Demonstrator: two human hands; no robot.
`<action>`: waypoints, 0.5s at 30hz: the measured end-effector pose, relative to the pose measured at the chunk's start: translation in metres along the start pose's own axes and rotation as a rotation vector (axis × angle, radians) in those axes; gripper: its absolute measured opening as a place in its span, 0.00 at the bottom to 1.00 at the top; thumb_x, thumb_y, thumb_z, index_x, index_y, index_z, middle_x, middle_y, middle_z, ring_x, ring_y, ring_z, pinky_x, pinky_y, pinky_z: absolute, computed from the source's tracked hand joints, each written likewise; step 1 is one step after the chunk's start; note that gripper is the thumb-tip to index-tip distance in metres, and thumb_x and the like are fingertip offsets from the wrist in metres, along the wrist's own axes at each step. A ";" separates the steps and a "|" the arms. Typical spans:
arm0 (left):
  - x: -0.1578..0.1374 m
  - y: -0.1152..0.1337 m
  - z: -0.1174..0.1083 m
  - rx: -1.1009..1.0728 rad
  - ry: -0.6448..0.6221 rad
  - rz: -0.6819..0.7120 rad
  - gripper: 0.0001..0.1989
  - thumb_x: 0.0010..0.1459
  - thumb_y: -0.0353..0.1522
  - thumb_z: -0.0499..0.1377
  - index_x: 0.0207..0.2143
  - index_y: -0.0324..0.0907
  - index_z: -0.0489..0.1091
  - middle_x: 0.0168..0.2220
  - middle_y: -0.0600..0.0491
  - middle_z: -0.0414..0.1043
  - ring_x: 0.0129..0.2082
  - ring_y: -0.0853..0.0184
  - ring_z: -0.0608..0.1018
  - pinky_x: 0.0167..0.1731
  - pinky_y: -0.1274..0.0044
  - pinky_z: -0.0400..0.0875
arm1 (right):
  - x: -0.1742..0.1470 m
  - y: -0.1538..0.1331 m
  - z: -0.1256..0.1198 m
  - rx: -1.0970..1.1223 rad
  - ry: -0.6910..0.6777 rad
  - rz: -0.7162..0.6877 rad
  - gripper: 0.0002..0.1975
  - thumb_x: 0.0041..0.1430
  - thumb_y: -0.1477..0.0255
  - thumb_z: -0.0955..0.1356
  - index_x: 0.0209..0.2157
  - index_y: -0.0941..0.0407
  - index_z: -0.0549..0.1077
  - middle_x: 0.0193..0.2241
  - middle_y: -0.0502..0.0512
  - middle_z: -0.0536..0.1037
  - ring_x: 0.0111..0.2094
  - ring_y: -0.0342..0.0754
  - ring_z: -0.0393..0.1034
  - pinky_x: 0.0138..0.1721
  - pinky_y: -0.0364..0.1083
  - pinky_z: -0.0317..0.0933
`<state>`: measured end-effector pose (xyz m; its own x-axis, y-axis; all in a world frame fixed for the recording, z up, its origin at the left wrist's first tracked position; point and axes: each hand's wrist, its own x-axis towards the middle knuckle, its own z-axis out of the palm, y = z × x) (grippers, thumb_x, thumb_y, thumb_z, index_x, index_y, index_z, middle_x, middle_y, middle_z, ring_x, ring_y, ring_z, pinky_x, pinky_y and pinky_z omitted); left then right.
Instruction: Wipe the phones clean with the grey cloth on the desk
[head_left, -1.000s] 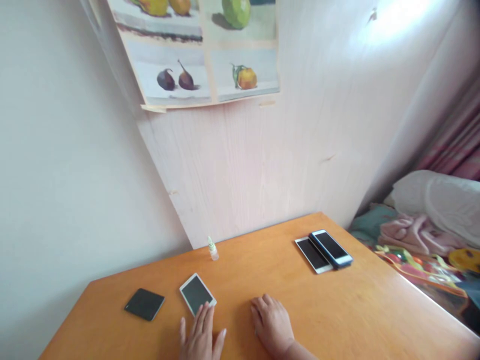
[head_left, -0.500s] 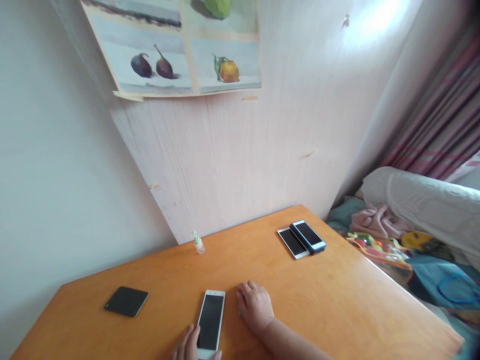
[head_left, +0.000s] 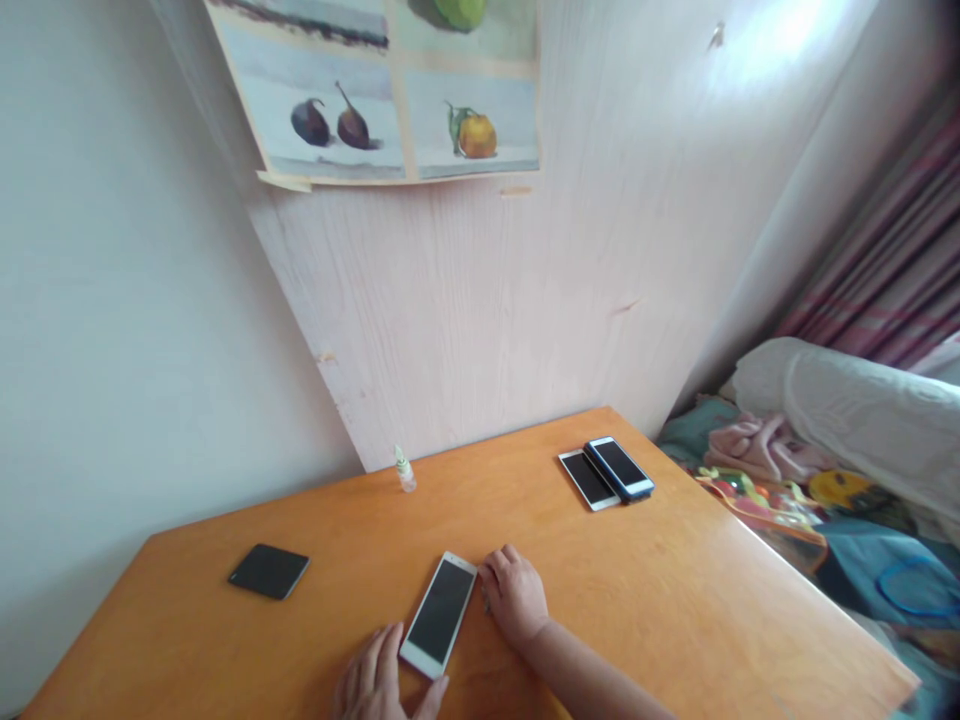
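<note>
A white smartphone (head_left: 441,612) with a dark screen lies slanted on the orange-brown wooden table. At its lower end, my left hand (head_left: 379,675) grips the corner, fingertips on the left edge and thumb at the bottom edge. My right hand (head_left: 516,597) rests on the table by the phone's upper right corner, its fingers curled in and close to the edge. A small greyish bit shows under those fingers, but what it is I cannot make out.
A black flat device (head_left: 270,571) lies at the left. A small clear dropper bottle (head_left: 406,473) stands near the back edge. At back right, a white phone (head_left: 587,480) lies beside a blue-cased phone (head_left: 621,468). Beyond the right edge are fabrics and a toy bag (head_left: 765,503).
The white smartphone has turned clockwise, its top end now close to my right hand. My left hand sits lower on its corner with the thumb more visible. The whole view has shifted slightly.
</note>
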<state>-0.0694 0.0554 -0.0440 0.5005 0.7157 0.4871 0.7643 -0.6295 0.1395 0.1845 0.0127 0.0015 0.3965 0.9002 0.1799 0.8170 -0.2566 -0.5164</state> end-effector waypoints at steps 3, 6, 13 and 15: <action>0.000 0.003 -0.002 -0.018 -0.001 0.019 0.36 0.52 0.49 0.62 0.59 0.42 0.60 0.49 0.43 0.73 0.47 0.52 0.75 0.46 0.62 0.67 | -0.016 0.003 -0.008 0.052 -0.013 -0.135 0.09 0.66 0.71 0.64 0.43 0.51 0.75 0.39 0.54 0.76 0.41 0.49 0.71 0.45 0.46 0.63; 0.002 0.010 -0.009 -0.051 -0.022 0.026 0.34 0.54 0.46 0.62 0.59 0.42 0.60 0.49 0.44 0.73 0.48 0.53 0.75 0.48 0.63 0.67 | -0.033 0.011 -0.014 0.084 -0.035 -0.281 0.16 0.64 0.74 0.64 0.53 0.51 0.72 0.46 0.56 0.75 0.46 0.51 0.70 0.49 0.48 0.64; 0.008 0.031 -0.034 -0.122 -0.114 -0.059 0.32 0.58 0.43 0.60 0.61 0.40 0.58 0.51 0.43 0.70 0.52 0.53 0.72 0.54 0.59 0.63 | -0.009 0.014 -0.015 0.273 0.027 -0.083 0.11 0.66 0.72 0.62 0.36 0.52 0.76 0.33 0.54 0.77 0.37 0.49 0.74 0.39 0.45 0.68; 0.009 0.034 -0.037 -0.128 -0.140 -0.087 0.33 0.57 0.43 0.61 0.60 0.40 0.58 0.52 0.43 0.70 0.52 0.52 0.72 0.54 0.58 0.63 | 0.002 0.003 -0.012 0.286 0.046 -0.094 0.11 0.67 0.71 0.62 0.39 0.53 0.76 0.36 0.55 0.78 0.39 0.49 0.74 0.42 0.46 0.68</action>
<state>-0.0540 0.0294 -0.0029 0.4931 0.7986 0.3449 0.7539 -0.5902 0.2887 0.1926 0.0095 0.0098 0.3482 0.8969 0.2727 0.7029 -0.0573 -0.7090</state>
